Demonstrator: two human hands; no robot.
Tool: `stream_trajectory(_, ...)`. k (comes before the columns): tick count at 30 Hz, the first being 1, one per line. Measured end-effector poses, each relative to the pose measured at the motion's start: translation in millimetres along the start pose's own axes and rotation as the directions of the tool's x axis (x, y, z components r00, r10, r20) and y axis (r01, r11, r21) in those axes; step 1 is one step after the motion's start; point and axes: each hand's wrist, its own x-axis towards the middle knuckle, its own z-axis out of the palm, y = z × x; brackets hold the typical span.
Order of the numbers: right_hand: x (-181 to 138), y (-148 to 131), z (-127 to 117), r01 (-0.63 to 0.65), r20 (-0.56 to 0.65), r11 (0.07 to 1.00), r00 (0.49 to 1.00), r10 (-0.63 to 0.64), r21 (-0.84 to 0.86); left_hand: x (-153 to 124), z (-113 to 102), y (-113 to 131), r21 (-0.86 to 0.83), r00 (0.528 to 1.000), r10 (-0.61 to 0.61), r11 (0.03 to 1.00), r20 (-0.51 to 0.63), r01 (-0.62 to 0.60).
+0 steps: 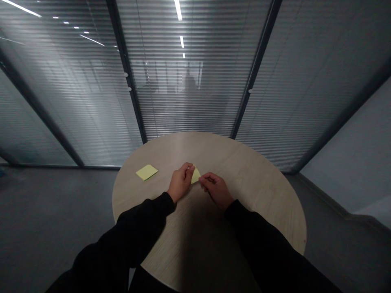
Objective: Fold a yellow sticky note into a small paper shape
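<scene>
Between my two hands is a small piece of yellow paper (196,175), partly covered by my fingers. My left hand (181,182) grips its left side, thumb and fingers closed on it. At the paper's lower right corner, the fingertips of my right hand (216,188) are pinched together on the edge. A pad of yellow sticky notes (147,172) lies flat on the table, to the left of my left hand and apart from it.
The round wooden table (259,187) stands before me, its far edge near a glass partition with blinds (189,114). Grey floor (55,211) shows on both sides. A pale wall (360,162) is at the right.
</scene>
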Motion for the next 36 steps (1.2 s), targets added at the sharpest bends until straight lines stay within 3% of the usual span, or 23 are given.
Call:
stream_trajectory(5,0.8,3.1,-0.4,0.020,0.021,0.999,1.000,-0.019,-0.025,0.0,-0.5,-1.8,-0.059,1.000,-0.020,0.998,0.008,0.021)
stream_trajectory(12,-1.1,-1.2,2.4,0.014,0.040,0.999,0.999,-0.013,-0.031,2.8,-1.3,-0.7,0.030,0.999,0.018,0.999,-0.037,-0.017)
stream_trajectory(29,-3.9,-4.5,3.8,-0.021,0.078,0.999,0.997,0.023,-0.030,-0.4,4.7,-2.8,-0.142,0.998,0.000,0.990,-0.067,-0.009)
stream_trajectory(36,-1.9,-1.1,1.7,-0.050,0.127,0.996,0.990,0.060,-0.076,-1.8,3.4,-5.2,-0.079,0.997,0.026,0.996,-0.075,-0.032)
